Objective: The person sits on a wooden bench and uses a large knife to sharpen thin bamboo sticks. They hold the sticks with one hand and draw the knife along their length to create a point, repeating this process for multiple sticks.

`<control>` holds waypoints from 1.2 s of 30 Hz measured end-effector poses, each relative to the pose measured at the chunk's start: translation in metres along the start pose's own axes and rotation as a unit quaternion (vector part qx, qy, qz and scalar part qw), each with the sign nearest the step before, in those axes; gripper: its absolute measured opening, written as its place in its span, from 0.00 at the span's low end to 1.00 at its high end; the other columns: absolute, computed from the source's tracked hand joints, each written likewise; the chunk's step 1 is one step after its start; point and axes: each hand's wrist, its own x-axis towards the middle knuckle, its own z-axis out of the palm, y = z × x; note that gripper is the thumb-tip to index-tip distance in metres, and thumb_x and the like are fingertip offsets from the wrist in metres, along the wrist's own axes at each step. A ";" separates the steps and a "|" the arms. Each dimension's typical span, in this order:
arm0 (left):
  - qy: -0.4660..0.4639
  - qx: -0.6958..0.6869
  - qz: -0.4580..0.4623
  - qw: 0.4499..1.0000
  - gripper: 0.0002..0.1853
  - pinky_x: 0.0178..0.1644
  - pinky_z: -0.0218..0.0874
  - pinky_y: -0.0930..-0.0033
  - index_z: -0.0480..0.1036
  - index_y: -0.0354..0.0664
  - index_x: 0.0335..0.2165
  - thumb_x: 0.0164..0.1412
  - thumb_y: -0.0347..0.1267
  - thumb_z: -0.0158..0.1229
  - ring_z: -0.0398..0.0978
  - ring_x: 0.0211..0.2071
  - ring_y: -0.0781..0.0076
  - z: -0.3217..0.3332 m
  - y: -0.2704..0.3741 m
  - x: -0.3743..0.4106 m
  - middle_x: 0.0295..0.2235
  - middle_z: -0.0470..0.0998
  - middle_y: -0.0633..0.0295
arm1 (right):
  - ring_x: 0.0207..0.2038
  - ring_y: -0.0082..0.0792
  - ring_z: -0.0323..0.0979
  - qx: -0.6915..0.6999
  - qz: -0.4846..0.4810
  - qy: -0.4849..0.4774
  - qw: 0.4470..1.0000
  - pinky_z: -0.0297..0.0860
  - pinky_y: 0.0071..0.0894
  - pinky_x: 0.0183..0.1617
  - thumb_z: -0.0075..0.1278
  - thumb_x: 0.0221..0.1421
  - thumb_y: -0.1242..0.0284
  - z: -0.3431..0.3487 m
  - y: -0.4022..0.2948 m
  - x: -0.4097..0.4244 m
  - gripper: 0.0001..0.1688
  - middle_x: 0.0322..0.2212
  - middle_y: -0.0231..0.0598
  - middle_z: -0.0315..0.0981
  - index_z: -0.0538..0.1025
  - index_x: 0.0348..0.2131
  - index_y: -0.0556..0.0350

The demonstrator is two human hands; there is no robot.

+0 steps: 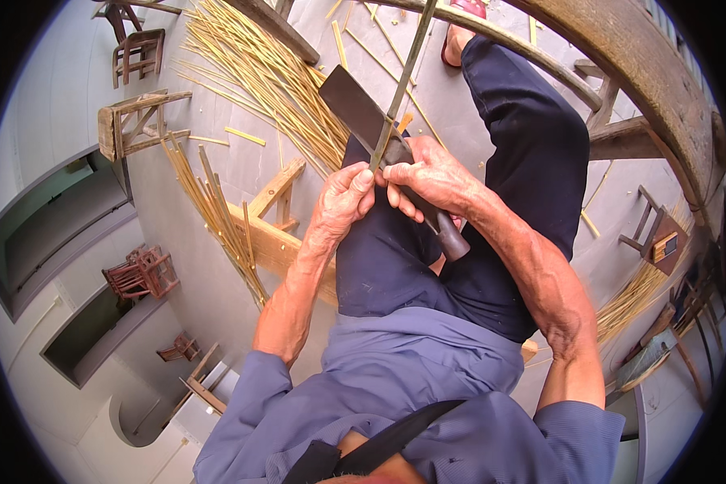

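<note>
My left hand (346, 196) pinches the near end of a long greenish bamboo strip (408, 66) between thumb and fingers. From there the strip slants up past the top edge of the picture. Opposite, my right hand (432, 172) grips a broad-bladed cleaver-like knife (354, 106). Its dark blade points up and left, and its rounded socket end (454, 243) sticks out below my palm over my lap. Strip and blade cross just above my two hands, which are close together. My right thumb lies near the crossing, and the exact cutting edge there is hidden.
A large bundle of split bamboo strips (272, 78) lies on the floor ahead. Thicker strips (218, 218) lean across a wooden bench (266, 233) at my left. Curved wooden beams (629, 66) arch at upper right. A small stool (656, 239) stands at right; offcuts litter the floor.
</note>
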 end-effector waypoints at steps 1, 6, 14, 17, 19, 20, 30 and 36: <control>-0.004 -0.003 -0.002 1.000 0.17 0.16 0.44 0.81 0.74 0.41 0.37 0.70 0.44 0.51 0.54 0.13 0.86 0.001 0.002 0.006 0.15 0.65 0.72 | 0.13 0.23 0.67 -0.009 -0.003 0.016 1.000 0.65 0.23 0.14 0.45 0.59 0.76 -0.003 -0.006 -0.002 0.08 0.17 0.38 0.72 0.71 0.32 0.66; 0.001 -0.004 -0.014 1.000 0.18 0.18 0.43 0.81 0.75 0.40 0.36 0.69 0.45 0.52 0.55 0.14 0.87 0.004 0.002 0.003 0.15 0.64 0.74 | 0.12 0.23 0.67 -0.016 -0.009 0.044 0.999 0.65 0.23 0.15 0.45 0.60 0.75 -0.009 -0.012 -0.001 0.10 0.16 0.38 0.71 0.72 0.29 0.66; -0.005 -0.016 -0.012 1.000 0.16 0.16 0.43 0.81 0.73 0.41 0.36 0.70 0.43 0.52 0.53 0.13 0.87 0.002 0.001 0.006 0.15 0.65 0.73 | 0.13 0.23 0.67 -0.007 -0.026 0.035 0.999 0.65 0.23 0.15 0.45 0.58 0.75 -0.007 -0.011 -0.001 0.10 0.16 0.38 0.72 0.72 0.28 0.66; -0.006 -0.003 0.001 1.000 0.16 0.16 0.43 0.82 0.74 0.42 0.35 0.70 0.43 0.52 0.54 0.13 0.87 0.002 0.000 0.006 0.15 0.65 0.73 | 0.13 0.23 0.67 -0.019 -0.010 0.018 1.000 0.64 0.23 0.15 0.45 0.58 0.75 -0.004 0.002 0.005 0.10 0.16 0.38 0.71 0.72 0.28 0.66; -0.004 -0.003 -0.009 1.000 0.17 0.17 0.44 0.82 0.73 0.41 0.34 0.70 0.44 0.52 0.54 0.13 0.87 0.002 0.001 0.008 0.15 0.65 0.73 | 0.13 0.24 0.67 -0.013 -0.020 0.018 1.000 0.65 0.23 0.15 0.45 0.59 0.75 -0.003 -0.001 0.000 0.09 0.16 0.37 0.71 0.72 0.29 0.66; -0.014 -0.014 -0.007 1.000 0.17 0.16 0.44 0.82 0.73 0.41 0.34 0.70 0.44 0.52 0.55 0.13 0.87 0.004 0.003 0.007 0.15 0.65 0.73 | 0.13 0.23 0.67 -0.018 -0.012 0.030 0.999 0.65 0.23 0.15 0.45 0.59 0.74 -0.003 -0.003 0.000 0.10 0.16 0.37 0.71 0.72 0.29 0.66; -0.020 -0.029 -0.020 0.999 0.17 0.16 0.44 0.82 0.74 0.41 0.36 0.69 0.44 0.53 0.54 0.13 0.87 0.003 0.002 0.012 0.15 0.65 0.72 | 0.13 0.22 0.66 -0.054 0.001 0.055 0.997 0.65 0.23 0.15 0.45 0.59 0.74 -0.001 -0.006 -0.003 0.10 0.16 0.36 0.71 0.71 0.28 0.65; -0.011 -0.008 -0.017 1.000 0.17 0.16 0.44 0.82 0.73 0.42 0.32 0.69 0.44 0.52 0.54 0.13 0.87 0.009 0.008 0.013 0.14 0.65 0.72 | 0.14 0.21 0.67 -0.086 0.012 0.045 0.995 0.65 0.23 0.15 0.43 0.59 0.75 -0.003 -0.010 0.000 0.08 0.17 0.35 0.71 0.72 0.30 0.63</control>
